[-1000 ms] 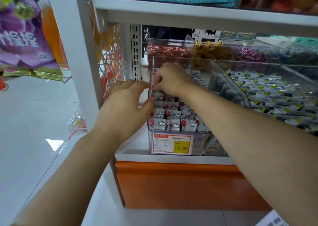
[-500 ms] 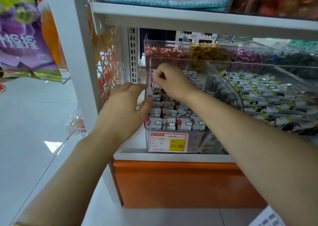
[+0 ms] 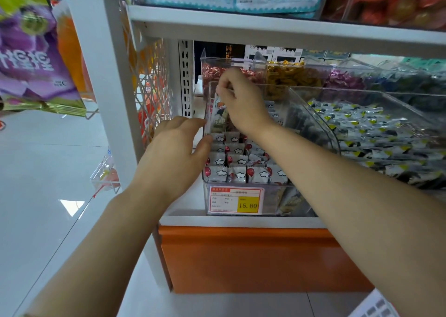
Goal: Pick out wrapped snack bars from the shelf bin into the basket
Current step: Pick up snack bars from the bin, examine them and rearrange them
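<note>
while the right hand hangs over the back of the clear bin, its fingers are curled and pinch one wrapped snack bar by its top end, and the bar hangs upright, above the packed rows and close to the bin's left wall. left hand is flat, fingers straight, fingertips against the outside of that left wall and the thumb at the wall's top edge beside the bars, gripping nothing. rest of the bars stand in tight rows in the bin, white wrappers with cloud and red balloon prints. price tag reading 15.80 sits on the bin's front face. bin stands on the white shelf board over an orange base panel. just right of it a second clear bin holds wrappers with yellow and black marks. behind are bins of red sweets, yellow sweets and purple sweets. purple bag hangs at far left. white gridded edge in the bottom right corner may be the basket, too little shows to tell.
</note>
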Action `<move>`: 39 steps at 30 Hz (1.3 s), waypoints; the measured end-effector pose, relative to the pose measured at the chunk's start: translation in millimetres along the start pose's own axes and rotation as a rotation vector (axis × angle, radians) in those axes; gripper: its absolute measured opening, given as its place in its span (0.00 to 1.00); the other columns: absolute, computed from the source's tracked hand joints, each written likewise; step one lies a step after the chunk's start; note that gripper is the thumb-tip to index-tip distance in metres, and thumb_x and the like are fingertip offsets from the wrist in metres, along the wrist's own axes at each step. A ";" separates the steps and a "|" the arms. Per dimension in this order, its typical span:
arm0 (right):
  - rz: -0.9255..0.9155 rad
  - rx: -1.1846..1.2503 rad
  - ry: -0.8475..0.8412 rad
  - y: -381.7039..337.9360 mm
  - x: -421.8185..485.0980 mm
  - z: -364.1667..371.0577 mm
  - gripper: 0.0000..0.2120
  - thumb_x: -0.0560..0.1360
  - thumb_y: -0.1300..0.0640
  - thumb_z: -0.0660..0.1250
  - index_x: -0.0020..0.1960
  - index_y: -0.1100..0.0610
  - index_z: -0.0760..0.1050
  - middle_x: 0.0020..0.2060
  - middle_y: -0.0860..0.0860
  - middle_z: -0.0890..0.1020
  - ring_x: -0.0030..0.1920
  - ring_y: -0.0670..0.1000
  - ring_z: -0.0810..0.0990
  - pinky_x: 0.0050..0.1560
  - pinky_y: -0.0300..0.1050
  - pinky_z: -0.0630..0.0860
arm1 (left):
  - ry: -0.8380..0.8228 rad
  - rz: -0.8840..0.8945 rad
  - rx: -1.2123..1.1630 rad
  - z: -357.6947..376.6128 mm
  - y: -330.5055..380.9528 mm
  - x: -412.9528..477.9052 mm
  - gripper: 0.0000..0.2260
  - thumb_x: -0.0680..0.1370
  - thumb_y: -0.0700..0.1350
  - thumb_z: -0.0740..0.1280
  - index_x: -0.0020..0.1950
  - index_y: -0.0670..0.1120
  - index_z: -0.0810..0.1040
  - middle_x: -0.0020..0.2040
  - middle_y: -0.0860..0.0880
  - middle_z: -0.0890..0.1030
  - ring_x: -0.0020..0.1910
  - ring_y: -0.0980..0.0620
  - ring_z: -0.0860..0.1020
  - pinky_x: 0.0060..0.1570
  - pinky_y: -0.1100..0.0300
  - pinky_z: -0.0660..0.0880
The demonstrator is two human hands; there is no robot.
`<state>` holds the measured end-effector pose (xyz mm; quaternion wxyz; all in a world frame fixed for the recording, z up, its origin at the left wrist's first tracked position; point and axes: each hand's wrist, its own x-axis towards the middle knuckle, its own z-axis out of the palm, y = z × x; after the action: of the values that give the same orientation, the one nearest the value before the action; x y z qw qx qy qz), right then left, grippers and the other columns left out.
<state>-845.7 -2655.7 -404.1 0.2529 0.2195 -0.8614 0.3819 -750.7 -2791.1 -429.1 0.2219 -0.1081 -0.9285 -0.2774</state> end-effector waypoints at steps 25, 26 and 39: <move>0.741 1.207 0.419 -35.9 -129.8 -73.0 0.07 0.77 0.60 0.62 0.42 0.61 0.74 0.38 0.55 0.82 0.35 0.47 0.83 0.34 0.38 0.79 | -0.047 -0.166 -0.637 2.1 50.8 -27.3 0.14 0.81 0.51 0.52 0.45 0.45 0.73 0.25 0.55 0.75 0.21 0.60 0.69 0.20 0.69 0.63; 0.743 1.271 0.375 -35.7 -130.5 -75.4 0.06 0.76 0.60 0.64 0.42 0.62 0.75 0.37 0.55 0.83 0.36 0.48 0.83 0.34 0.38 0.79 | -0.054 -0.220 -0.696 2.0 50.5 -26.4 0.15 0.81 0.51 0.53 0.45 0.44 0.73 0.25 0.54 0.76 0.21 0.59 0.69 0.20 0.69 0.64; 0.768 1.426 0.282 -24.7 -135.7 -86.7 0.06 0.76 0.66 0.62 0.47 0.65 0.77 0.41 0.58 0.84 0.41 0.51 0.85 0.36 0.38 0.80 | -0.126 -0.234 -0.982 -0.4 52.9 -24.7 0.19 0.77 0.57 0.57 0.28 0.53 0.72 0.23 0.50 0.72 0.20 0.55 0.63 0.21 0.65 0.61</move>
<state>-703.1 -2579.0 -422.2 0.0104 -0.0329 -0.3872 0.9214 -711.7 -2749.7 -415.8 0.0560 -0.1115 -0.7060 -0.6972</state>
